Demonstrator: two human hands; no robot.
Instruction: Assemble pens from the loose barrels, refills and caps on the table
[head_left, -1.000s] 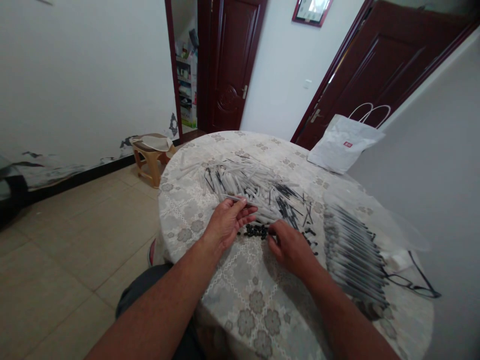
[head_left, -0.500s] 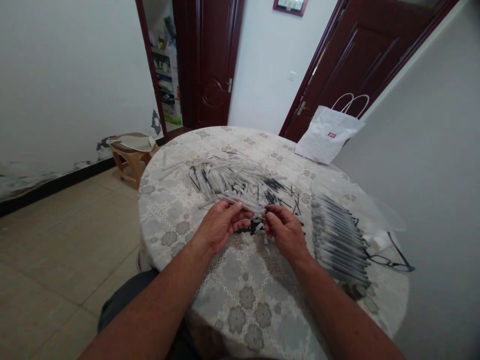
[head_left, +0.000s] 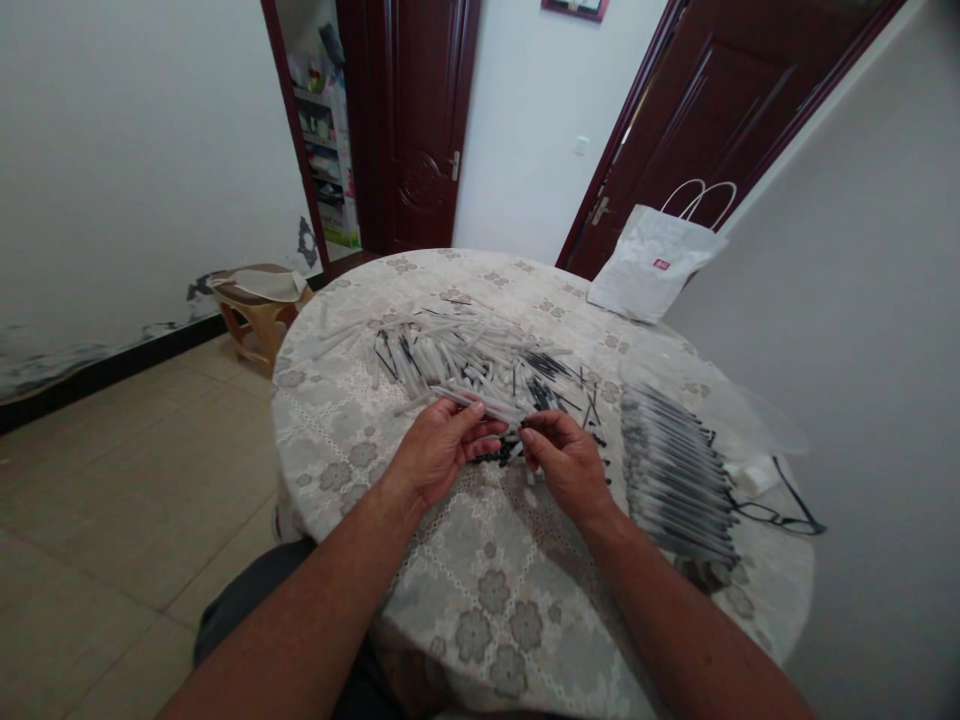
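My left hand (head_left: 439,450) is closed around a pale translucent pen barrel (head_left: 496,409), which points toward my right hand. At its right end my right hand (head_left: 570,465) pinches a small black pen part (head_left: 524,424), mostly hidden by the fingertips. Just beyond both hands lies a loose heap of pale pen barrels (head_left: 435,350). Thin black sticks (head_left: 551,365) that look like refills are scattered at the heap's right side. Small black pieces (head_left: 491,455) lie on the cloth behind and below my fingers.
Pens in a neat row (head_left: 675,475) lie to the right, beside folded eyeglasses (head_left: 780,518) and a small white object (head_left: 759,477). A white paper bag (head_left: 652,262) stands at the back right. A patterned tablecloth (head_left: 491,600) covers the round table. A stool (head_left: 259,310) stands left.
My right hand has shifted slightly left, nearer the barrel's end. My left hand keeps its hold in almost the same place. The whole view has moved a little.
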